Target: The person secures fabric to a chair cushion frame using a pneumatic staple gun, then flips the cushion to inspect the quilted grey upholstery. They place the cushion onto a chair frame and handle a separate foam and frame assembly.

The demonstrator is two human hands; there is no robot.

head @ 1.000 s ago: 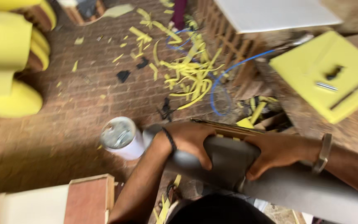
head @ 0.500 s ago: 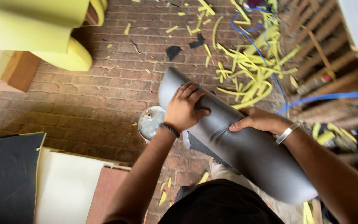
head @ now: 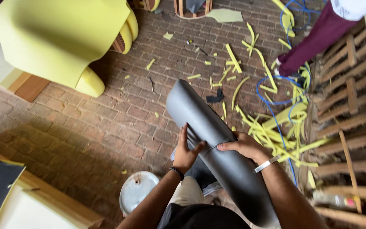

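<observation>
Far left: yellow foam chair form [head: 60, 38] on brick floor [head: 85, 127]; white round container [head: 137, 196] below left hand, contents not discernible; left hand [head: 186, 152] pressed on grey upholstered panel [head: 217, 144], fingers spread, gripping left edge; panel smooth, matte grey, curved, long, held diagonally over lap; right hand [head: 242, 146] clamped over top surface; right: yellow foam strips [head: 272, 131], blue cord [head: 276, 101], wooden slatted frame [head: 348, 110].

- The left hand [head: 186, 152] is raised with its palm forward, the fingers spread and pointing up and to the right.
- A dark band is around the left wrist.
- The right hand [head: 241, 145] lies palm down, fingers bent and pointing left.
- A light strap is around the right wrist.
- Both forearms are bare and come up from the lower edge.
</observation>
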